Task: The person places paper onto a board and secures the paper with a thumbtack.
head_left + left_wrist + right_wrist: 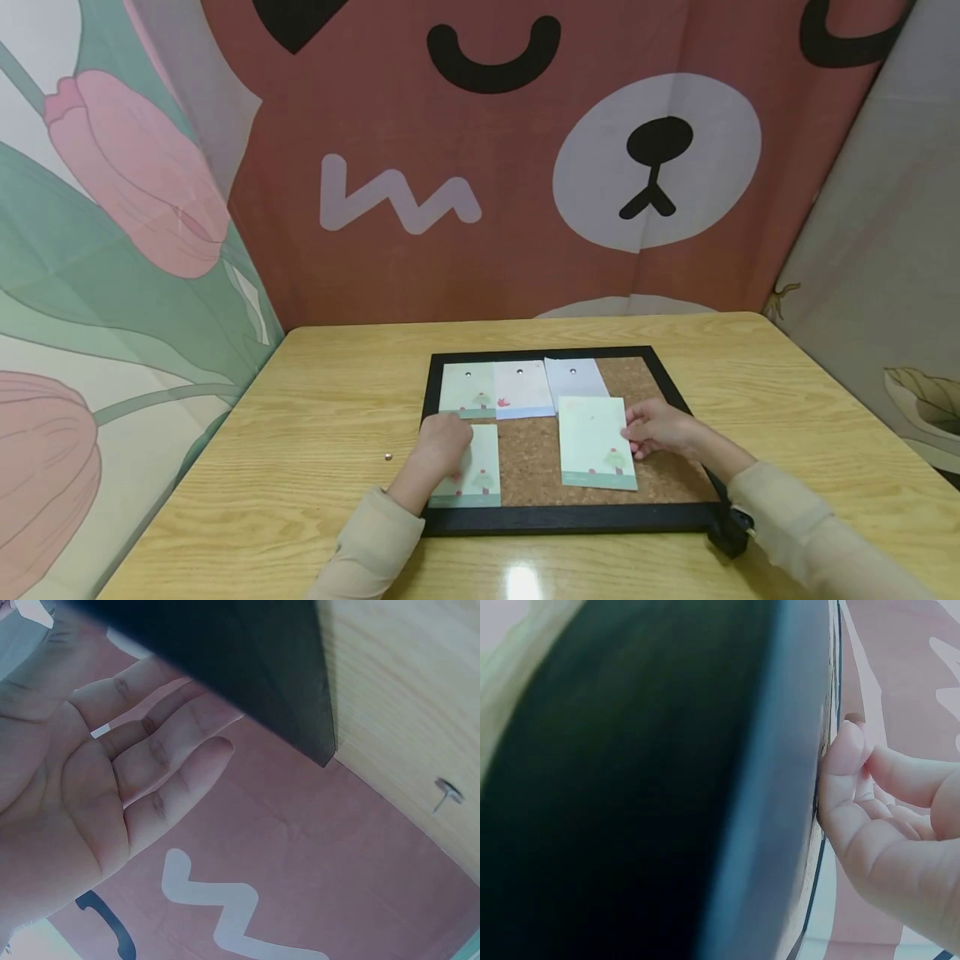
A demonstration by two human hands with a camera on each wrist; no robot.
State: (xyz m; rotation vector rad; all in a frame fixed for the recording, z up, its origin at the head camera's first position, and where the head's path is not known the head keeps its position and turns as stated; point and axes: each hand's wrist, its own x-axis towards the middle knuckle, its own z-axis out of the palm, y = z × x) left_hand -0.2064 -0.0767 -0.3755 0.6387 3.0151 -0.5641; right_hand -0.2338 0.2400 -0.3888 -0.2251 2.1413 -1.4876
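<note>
A black-framed cork board lies on the table. My right hand pinches the right edge of a pale green note sheet over the board; the thumb meets the fingers in the right wrist view. At the board's left side, my left hand rests over the upper part of another green note sheet, partly covering it. In the left wrist view its fingers extend loosely beside the black frame; what the fingertips touch is hidden. A thumbtack lies on the table left of the board.
Along the board's top, a green sheet, a white sheet and a lavender sheet each bear a silver tack. A small black object sits by the board's lower right corner. Printed curtains hang behind the wooden table.
</note>
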